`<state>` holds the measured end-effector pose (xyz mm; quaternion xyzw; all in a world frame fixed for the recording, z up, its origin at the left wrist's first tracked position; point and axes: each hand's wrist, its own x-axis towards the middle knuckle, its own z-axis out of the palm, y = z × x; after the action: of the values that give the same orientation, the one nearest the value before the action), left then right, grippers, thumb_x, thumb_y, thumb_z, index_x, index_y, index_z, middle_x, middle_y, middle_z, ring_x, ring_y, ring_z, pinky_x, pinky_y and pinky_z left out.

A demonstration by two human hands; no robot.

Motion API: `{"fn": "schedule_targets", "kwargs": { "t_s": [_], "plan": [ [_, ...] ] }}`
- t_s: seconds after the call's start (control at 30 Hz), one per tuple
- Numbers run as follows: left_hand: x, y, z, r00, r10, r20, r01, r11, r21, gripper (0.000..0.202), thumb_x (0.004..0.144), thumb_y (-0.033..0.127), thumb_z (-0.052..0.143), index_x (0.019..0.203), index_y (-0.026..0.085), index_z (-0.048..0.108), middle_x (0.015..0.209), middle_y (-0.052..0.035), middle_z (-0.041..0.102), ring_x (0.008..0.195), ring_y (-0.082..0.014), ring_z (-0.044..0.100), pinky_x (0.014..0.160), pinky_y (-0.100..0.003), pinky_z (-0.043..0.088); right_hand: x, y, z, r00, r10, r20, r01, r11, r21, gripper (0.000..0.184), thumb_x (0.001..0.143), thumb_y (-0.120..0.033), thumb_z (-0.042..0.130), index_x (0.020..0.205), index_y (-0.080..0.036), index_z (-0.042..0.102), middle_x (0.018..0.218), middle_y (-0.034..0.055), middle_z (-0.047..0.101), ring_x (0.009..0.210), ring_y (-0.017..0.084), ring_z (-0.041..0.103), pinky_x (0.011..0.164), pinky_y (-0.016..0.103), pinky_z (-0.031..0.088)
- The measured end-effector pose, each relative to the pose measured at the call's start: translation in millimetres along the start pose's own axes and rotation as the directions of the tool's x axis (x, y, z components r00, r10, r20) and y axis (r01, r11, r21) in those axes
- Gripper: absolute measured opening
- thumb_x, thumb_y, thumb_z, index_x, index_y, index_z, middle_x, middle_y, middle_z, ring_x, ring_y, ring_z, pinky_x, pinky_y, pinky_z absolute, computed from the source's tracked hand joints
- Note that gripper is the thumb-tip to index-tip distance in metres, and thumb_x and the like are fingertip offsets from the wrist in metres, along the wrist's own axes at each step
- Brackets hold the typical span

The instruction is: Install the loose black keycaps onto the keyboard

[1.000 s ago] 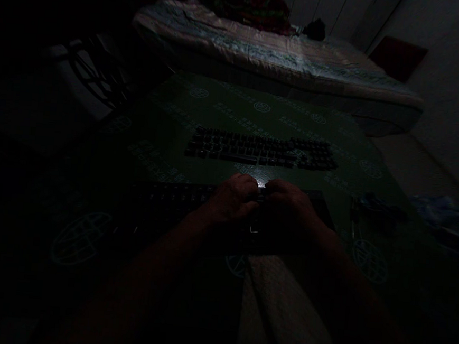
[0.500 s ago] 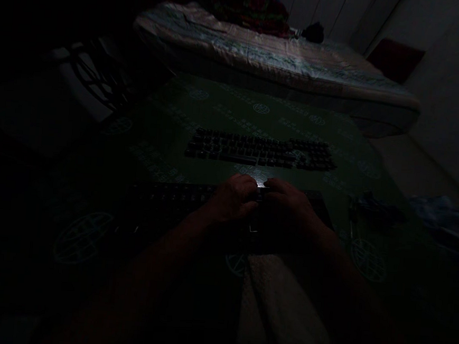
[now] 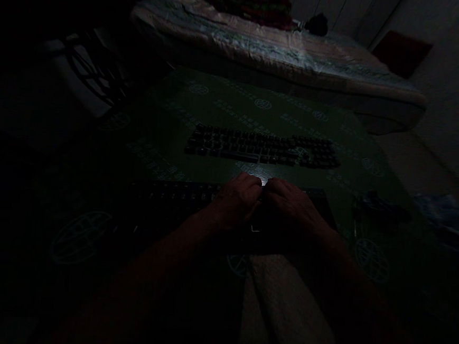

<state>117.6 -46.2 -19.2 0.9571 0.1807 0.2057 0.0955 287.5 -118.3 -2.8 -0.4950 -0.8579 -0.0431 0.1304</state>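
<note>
In dim light, a black keyboard base (image 3: 167,201) lies on the green printed table (image 3: 227,105) before me. My left hand (image 3: 240,193) and my right hand (image 3: 285,196) meet over its right half, near the far edge. Both hands have curled fingers, their knuckles almost touching. What the fingertips grip is hidden behind the hands and too dark to make out. Beyond the base, loose black keycaps (image 3: 238,156) are laid out in rows like a keyboard, with some gaps showing the table.
A thin tool (image 3: 355,223) and a dark crumpled thing (image 3: 383,205) lie on the table at the right. A bed (image 3: 278,51) with patterned covers stands behind the table. Bluish cloth (image 3: 446,213) is at the far right. A dark metal frame (image 3: 94,71) stands at left.
My hands stay together over the keyboard base; the fingers look a little more curled, and the left thumb has tucked in. The view has shifted slightly.
</note>
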Motion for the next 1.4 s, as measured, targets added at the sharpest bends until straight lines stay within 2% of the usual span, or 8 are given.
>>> {"fn": "schedule_targets", "kwargs": {
  "t_s": [0.3,0.6,0.83,1.03,1.2,1.27,1.33,1.4],
  "plan": [
    [0,1,-0.7,1.0,0.022,-0.019,-0.022,1.0,0.006,0.008,0.083,0.015,0.048,0.084,0.012,0.056,0.096,-0.0119,0.06,0.092,-0.0227,0.053,0.082,-0.036,0.047,2,0,3,0.998,-0.053,-0.028,0.053,0.999,0.0,0.012,0.087,-0.013,0.049,0.085,-0.011,0.06,0.086,0.0105,0.053,0.081,0.02,0.044,0.068,0.03,0.038],
    [-2,3,5.1,0.998,0.049,-0.036,-0.044,0.993,0.109,0.015,0.087,0.015,0.043,0.088,0.01,0.057,0.1,-0.0146,0.059,0.093,-0.0237,0.053,0.081,-0.038,0.047,1,-4,3,1.0,-0.022,-0.003,0.022,0.997,-0.075,0.016,0.089,-0.013,0.044,0.082,-0.012,0.059,0.081,0.0083,0.052,0.072,0.018,0.041,0.063,0.029,0.036],
    [-2,-1,5.9,0.996,0.072,-0.053,-0.067,0.994,0.084,0.014,0.086,0.014,0.043,0.087,0.011,0.056,0.099,-0.0137,0.059,0.092,-0.0229,0.053,0.081,-0.037,0.047,3,0,1,1.0,-0.009,0.012,0.009,1.0,-0.017,0.012,0.088,-0.015,0.049,0.083,-0.013,0.06,0.084,0.0079,0.054,0.075,0.018,0.044,0.065,0.028,0.037],
    [0,-11,5.5,0.988,0.116,-0.103,-0.11,0.992,0.062,0.011,0.085,0.019,0.047,0.088,0.013,0.056,0.097,-0.0117,0.059,0.09,-0.0221,0.054,0.078,-0.036,0.048,3,8,-17,0.974,0.19,0.125,-0.193,0.981,0.01,0.012,0.087,-0.02,0.055,0.093,-0.015,0.064,0.095,0.0072,0.059,0.081,0.015,0.053,0.068,0.025,0.039],
    [4,-9,4.7,0.991,0.113,-0.068,-0.103,0.985,0.139,0.009,0.085,0.016,0.048,0.084,0.013,0.058,0.096,-0.0115,0.06,0.089,-0.0225,0.053,0.075,-0.035,0.047,-4,20,-44,0.907,0.371,0.201,-0.389,0.919,0.059,0.015,0.087,-0.022,0.052,0.091,-0.016,0.065,0.1,0.0075,0.062,0.081,0.013,0.058,0.069,0.022,0.04],
    [4,-8,6.5,0.99,0.118,-0.072,-0.101,0.973,0.208,0.011,0.085,0.016,0.048,0.082,0.013,0.057,0.095,-0.0116,0.061,0.087,-0.0229,0.053,0.072,-0.034,0.047,-12,31,-56,0.848,0.46,0.261,-0.478,0.878,0.005,0.016,0.086,-0.024,0.053,0.09,-0.016,0.067,0.097,0.0073,0.065,0.082,0.014,0.06,0.067,0.021,0.04],
    [4,-7,8.6,0.989,0.127,-0.076,-0.105,0.963,0.247,0.011,0.086,0.016,0.047,0.081,0.013,0.057,0.095,-0.0115,0.061,0.086,-0.0228,0.053,0.07,-0.034,0.047,-24,44,-67,0.729,0.609,0.313,-0.606,0.786,-0.12,0.019,0.086,-0.027,0.053,0.088,-0.017,0.068,0.092,0.0078,0.068,0.081,0.016,0.062,0.063,0.021,0.039],
    [4,-8,10.2,0.987,0.133,-0.089,-0.107,0.962,0.25,0.009,0.085,0.016,0.048,0.082,0.013,0.056,0.096,-0.0118,0.06,0.087,-0.0227,0.053,0.071,-0.033,0.047,-41,58,-74,0.559,0.77,0.307,-0.717,0.635,-0.287,0.026,0.087,-0.033,0.05,0.086,-0.017,0.07,0.089,0.0101,0.069,0.081,0.018,0.063,0.059,0.022,0.038]
  ]
}}
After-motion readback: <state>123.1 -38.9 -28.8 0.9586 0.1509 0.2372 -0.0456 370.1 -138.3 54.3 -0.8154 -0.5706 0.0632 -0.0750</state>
